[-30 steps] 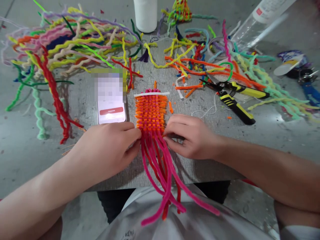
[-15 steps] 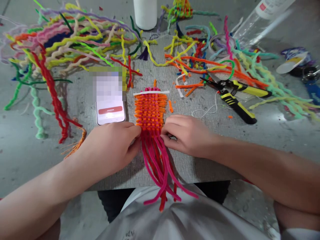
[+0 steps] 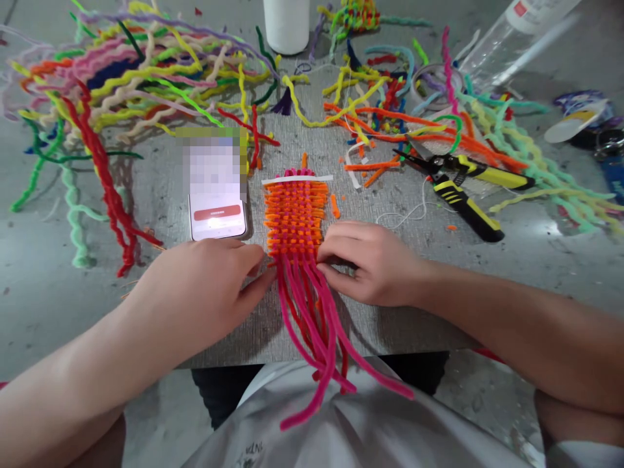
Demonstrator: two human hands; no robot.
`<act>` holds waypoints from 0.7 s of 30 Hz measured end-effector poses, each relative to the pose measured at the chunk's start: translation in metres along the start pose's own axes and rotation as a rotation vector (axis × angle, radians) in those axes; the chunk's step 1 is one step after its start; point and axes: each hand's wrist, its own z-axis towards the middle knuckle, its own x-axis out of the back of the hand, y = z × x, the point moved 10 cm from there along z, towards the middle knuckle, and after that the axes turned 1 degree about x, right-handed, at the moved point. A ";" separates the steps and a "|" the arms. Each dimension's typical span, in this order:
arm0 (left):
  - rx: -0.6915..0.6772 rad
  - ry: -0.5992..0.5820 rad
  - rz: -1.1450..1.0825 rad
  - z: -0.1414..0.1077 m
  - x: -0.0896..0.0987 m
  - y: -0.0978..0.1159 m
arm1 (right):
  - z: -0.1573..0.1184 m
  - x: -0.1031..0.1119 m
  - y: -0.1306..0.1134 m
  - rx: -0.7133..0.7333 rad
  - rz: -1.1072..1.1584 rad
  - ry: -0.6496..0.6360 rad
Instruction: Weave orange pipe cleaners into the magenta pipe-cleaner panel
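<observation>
A woven piece of orange and pink pipe cleaners [image 3: 295, 218] lies on the grey table, with a thin white strip [image 3: 297, 179] across its top. Long loose pink and red pipe cleaners [image 3: 316, 325] trail from its lower end over the table edge. At the lower left edge is my left hand [image 3: 209, 292], thumb and curled forefinger apart, the thumb tip close to the weave. My right hand [image 3: 368, 263] pinches the lower right edge of the weave; its fingertips are partly hidden.
A lit phone [image 3: 217, 195] lies left of the weave. Black-and-yellow pliers [image 3: 453, 188] lie to the right, jaws open. A pile of coloured pipe cleaners [image 3: 146, 84] covers the back left. A white bottle [image 3: 286, 26] and a clear bottle [image 3: 507, 49] are at the back.
My left finger and thumb have parted and drawn slightly off the weave's left edge. The right hand stays at the right edge. The loose pink ends have shifted, and the view has moved slightly.
</observation>
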 end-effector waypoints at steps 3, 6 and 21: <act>0.009 -0.038 -0.016 -0.004 -0.002 0.001 | -0.001 -0.001 -0.005 0.028 -0.001 -0.019; -0.020 -0.103 -0.037 -0.006 -0.008 0.007 | -0.002 -0.004 -0.008 0.047 -0.011 -0.053; 0.054 -0.195 0.080 -0.004 -0.015 0.004 | -0.008 -0.012 -0.012 0.044 -0.103 -0.177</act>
